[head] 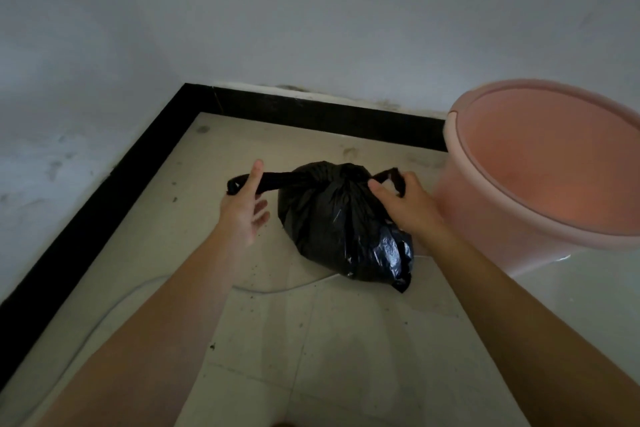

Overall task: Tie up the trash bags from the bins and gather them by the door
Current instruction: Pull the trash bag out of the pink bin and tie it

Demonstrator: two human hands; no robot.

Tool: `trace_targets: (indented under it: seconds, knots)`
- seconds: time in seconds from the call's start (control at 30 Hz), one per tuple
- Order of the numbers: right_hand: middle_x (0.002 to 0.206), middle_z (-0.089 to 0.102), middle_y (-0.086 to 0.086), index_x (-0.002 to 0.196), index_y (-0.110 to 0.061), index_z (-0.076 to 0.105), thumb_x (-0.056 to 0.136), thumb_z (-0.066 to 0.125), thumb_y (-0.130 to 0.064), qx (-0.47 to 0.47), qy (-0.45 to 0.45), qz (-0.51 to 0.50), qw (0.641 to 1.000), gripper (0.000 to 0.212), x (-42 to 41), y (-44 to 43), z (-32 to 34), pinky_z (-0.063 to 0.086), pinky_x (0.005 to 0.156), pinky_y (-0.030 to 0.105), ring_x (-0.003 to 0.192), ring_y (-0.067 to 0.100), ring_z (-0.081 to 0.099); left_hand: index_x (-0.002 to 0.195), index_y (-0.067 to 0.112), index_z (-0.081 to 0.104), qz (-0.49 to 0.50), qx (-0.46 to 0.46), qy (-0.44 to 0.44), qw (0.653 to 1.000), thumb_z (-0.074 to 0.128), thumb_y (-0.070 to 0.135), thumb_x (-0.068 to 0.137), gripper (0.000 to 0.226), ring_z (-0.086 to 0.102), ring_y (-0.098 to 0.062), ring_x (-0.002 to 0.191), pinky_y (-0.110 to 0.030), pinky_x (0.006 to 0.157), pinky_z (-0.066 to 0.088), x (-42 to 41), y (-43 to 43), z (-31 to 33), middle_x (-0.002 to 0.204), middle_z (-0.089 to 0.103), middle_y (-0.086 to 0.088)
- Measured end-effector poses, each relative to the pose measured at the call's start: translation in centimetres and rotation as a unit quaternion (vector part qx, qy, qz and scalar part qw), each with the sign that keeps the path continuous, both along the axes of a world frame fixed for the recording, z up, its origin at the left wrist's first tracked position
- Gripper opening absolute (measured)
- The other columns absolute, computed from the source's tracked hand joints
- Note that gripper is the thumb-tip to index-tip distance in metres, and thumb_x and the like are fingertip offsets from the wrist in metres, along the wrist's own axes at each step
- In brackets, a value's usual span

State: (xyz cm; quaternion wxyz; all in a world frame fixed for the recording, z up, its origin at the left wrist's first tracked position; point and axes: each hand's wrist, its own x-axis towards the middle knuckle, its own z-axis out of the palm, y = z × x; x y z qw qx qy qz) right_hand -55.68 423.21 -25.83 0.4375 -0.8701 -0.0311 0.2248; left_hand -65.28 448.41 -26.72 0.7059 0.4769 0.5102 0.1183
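Gripping right handle of bag in right hand, left handle only draped across open left hand; liable to slip when pulled, leaving knot loose.

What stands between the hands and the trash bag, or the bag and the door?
Nothing: left hand and right hand are on the tie ends of the trash bag. Pink bin stands beside it; no door in view.
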Motion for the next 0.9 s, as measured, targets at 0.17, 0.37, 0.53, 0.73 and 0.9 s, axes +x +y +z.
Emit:
trace_targets:
  seconds: [0.17,0.37,0.53,0.73,0.9]
  knots:
    - [0.118,0.069,0.000,0.145,-0.037,0.040,0.087,0.075,-0.034,0.330,0.099,-0.029,0.938,0.067,0.1,1.0,1.7,0.054,0.092,0.031,0.108,0.014,0.068,0.120,0.015,0.062,-0.140,0.022,-0.020,0.990,0.066,0.075,0.069,0.078,0.061,-0.019,0.093,-0.033,0.081,0.052,-0.3,-2.7,-0.2,0.108,0.067,-0.003]
    - [0.132,0.059,0.007,0.141,-0.010,0.045,0.088,0.074,-0.021,0.161,0.047,-0.144,0.975,0.061,0.6,1.1,-1.4,0.048,0.097,0.031,0.113,0.018,0.059,0.113,0.004,0.067,-0.063,-0.051,-0.047,0.996,0.083,0.014,0.080,0.038,0.054,-0.007,0.058,-0.020,0.051,0.047,2.5,-4.5,-0.2,0.076,0.063,-0.001]
    - [0.153,0.039,0.007,0.149,-0.025,0.044,0.058,0.058,-0.093,0.028,0.091,-0.082,0.992,0.114,1.0,0.9,-3.3,0.033,0.118,0.049,0.143,0.032,0.038,0.089,0.006,0.070,-0.033,-0.149,-0.035,0.988,0.082,0.017,0.082,0.017,0.053,-0.007,0.053,-0.021,0.053,0.042,3.7,-6.9,0.1,0.070,0.066,-0.001]
    - [0.123,0.061,0.001,0.123,-0.024,0.059,0.090,0.061,-0.060,0.126,0.033,-0.104,0.986,0.049,1.2,2.4,-2.4,0.040,0.110,0.035,0.125,0.022,0.055,0.116,0.007,0.067,-0.056,-0.059,0.014,0.997,0.066,0.034,0.096,0.034,0.060,-0.013,0.097,-0.040,0.098,0.053,5.6,-7.9,1.1,0.106,0.065,0.000]
    - [0.111,0.062,-0.005,0.117,-0.021,0.066,0.101,0.042,-0.054,0.191,-0.022,-0.115,0.975,0.045,0.7,3.6,0.2,0.040,0.093,0.029,0.108,0.012,0.057,0.116,0.009,0.063,-0.010,0.050,-0.054,0.997,0.056,0.026,0.102,0.023,0.065,-0.017,0.102,-0.031,0.092,0.051,6.5,-7.7,2.4,0.099,0.066,0.003]
